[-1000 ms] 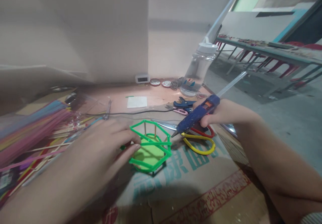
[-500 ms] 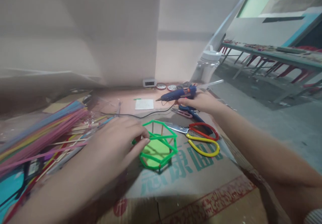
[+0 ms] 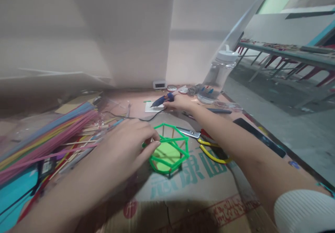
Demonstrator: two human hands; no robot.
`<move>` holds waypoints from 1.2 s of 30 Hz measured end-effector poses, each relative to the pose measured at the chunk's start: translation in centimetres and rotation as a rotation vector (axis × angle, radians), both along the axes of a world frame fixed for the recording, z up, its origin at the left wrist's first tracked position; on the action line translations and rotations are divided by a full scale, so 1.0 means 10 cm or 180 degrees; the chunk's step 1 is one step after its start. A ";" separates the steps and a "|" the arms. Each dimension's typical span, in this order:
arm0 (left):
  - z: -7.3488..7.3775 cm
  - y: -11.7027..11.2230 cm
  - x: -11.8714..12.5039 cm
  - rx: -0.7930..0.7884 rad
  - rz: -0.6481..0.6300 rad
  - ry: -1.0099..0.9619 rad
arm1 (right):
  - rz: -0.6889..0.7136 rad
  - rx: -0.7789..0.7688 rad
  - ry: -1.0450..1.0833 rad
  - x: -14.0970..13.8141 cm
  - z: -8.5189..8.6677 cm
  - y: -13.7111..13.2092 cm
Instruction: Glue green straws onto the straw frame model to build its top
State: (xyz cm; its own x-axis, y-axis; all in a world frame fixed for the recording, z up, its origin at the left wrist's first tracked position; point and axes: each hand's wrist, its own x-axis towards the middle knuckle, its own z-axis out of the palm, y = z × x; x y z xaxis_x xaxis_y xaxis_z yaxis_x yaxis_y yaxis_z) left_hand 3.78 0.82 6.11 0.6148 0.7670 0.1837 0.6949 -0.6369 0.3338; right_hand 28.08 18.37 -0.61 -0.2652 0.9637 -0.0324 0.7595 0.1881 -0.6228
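The nearer left hand (image 3: 138,138) pinches the green stick frame (image 3: 172,140) at its 3 o'clock, while the right hand (image 3: 181,103), at the frame's 12 o'clock, grips the glue gun (image 3: 162,100), its long axis pointing toward 8 o'clock.

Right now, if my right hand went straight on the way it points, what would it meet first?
Likely the white card: the blue glue gun in your right hand points down at it, though whether its tip touches it is unclear.

Clear bottle (image 3: 216,77), apparently a clock (image 3: 159,85)
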 end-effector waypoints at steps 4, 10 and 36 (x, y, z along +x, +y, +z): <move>0.00 0.01 0.01 -0.0028 -0.0021 -0.0024 | 0.0190 0.0091 0.0049 -0.02 -0.03 -0.03; -0.03 0.02 0.01 0.0021 -0.0025 -0.0077 | 0.0027 0.0469 -0.0102 0.25 0.02 -0.28; -0.10 0.02 0.01 0.0169 -0.0023 -0.0001 | 0.0598 0.2000 0.0975 0.29 0.06 -1.90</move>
State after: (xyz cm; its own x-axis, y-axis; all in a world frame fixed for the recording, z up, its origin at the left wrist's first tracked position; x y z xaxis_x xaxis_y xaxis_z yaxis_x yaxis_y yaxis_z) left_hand 3.92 1.01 5.09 0.6203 0.7517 0.2242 0.6901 -0.6588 0.2995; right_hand 30.94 -0.68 -0.05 -0.3365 0.7130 0.6152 0.4878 0.6908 -0.5337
